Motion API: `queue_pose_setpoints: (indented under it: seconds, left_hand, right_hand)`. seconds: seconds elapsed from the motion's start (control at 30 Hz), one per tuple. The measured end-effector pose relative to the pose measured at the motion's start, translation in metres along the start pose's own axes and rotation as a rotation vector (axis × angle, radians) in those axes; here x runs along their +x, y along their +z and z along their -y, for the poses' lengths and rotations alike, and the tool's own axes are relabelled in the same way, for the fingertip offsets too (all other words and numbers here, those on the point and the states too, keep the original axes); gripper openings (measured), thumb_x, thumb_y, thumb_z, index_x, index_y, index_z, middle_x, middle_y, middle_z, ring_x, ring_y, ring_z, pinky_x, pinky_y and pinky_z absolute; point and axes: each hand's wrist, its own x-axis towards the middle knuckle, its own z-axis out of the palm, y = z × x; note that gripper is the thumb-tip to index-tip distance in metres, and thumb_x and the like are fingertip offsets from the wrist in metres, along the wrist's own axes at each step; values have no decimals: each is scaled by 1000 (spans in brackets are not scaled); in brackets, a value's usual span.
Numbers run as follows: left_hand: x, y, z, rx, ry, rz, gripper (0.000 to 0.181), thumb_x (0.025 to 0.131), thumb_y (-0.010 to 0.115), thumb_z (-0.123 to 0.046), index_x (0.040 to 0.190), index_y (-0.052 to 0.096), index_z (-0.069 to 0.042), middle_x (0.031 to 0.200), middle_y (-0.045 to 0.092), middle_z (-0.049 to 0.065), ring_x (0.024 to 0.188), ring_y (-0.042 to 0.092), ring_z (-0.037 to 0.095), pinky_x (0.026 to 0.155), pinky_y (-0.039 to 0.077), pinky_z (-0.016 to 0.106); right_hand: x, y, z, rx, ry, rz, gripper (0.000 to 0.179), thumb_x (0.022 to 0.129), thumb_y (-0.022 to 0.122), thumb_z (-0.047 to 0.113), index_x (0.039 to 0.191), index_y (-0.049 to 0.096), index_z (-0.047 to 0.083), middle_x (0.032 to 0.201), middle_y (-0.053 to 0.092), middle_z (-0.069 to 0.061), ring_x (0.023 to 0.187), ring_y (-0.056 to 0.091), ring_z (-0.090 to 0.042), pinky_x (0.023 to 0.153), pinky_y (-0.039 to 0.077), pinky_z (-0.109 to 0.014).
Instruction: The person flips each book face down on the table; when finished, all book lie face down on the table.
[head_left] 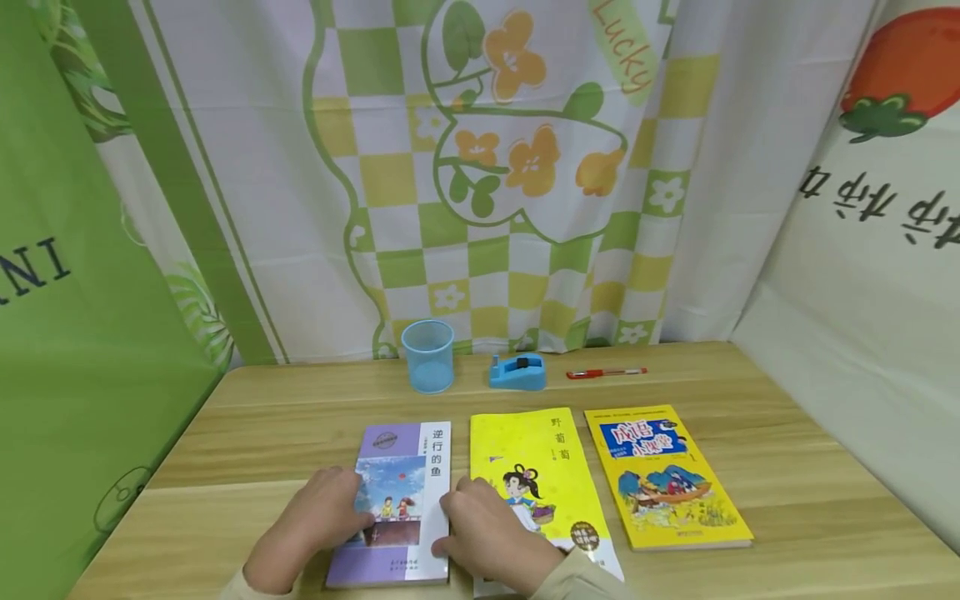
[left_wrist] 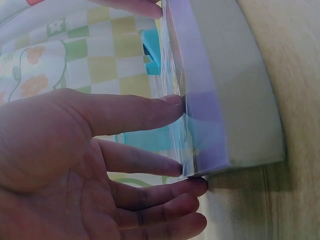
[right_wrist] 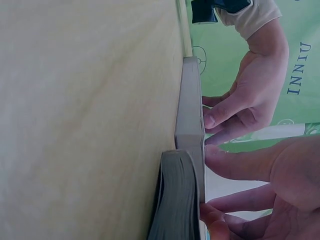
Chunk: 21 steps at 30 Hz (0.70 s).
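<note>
A purple and white book (head_left: pixel 401 508) lies flat on the table, with a picture of two children on its cover. My left hand (head_left: pixel 318 512) rests at its left side. In the left wrist view the left thumb (left_wrist: pixel 150 112) touches the cover, while the lower fingers (left_wrist: pixel 175 192) reach past the book's edge. At the right side is my right hand (head_left: pixel 487 529), its thumb at the cover's right edge. The right hand and wrist partly hide a yellow book (head_left: pixel 536 450) with a girl on it. In the right wrist view the right fingers (right_wrist: pixel 245 197) are fairly straight.
A second yellow book (head_left: pixel 667 479) with a blue title panel lies further right. Behind the books stand a blue mesh pen cup (head_left: pixel 429 358) and a blue tape dispenser (head_left: pixel 517 372), with a red pen (head_left: pixel 606 373) beside them. A patterned curtain (head_left: pixel 495 275) hangs behind the table (head_left: pixel 285 417).
</note>
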Motion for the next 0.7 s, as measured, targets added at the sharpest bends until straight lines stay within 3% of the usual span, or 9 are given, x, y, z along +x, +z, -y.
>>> queue_pose_setpoints:
  seconds: [0.47, 0.7]
  left_hand:
    - [1, 2, -1, -42, -22, 16, 27, 73, 85, -15, 74, 59, -6, 71, 50, 4, 70, 45, 20, 66, 44, 36]
    - [3, 3, 0, -146, -73, -11, 21, 74, 80, -10, 78, 61, -3, 69, 51, 4, 66, 47, 20, 60, 42, 33]
  right_hand:
    - [-3, 4, 2, 32, 15, -10, 25, 73, 87, 27, 79, 72, 8, 75, 49, 3, 70, 40, -11, 65, 35, -21]
    - [-4, 8, 7, 30, 38, -22, 24, 73, 86, 23, 82, 73, 5, 79, 50, 0, 74, 42, -13, 67, 39, -24]
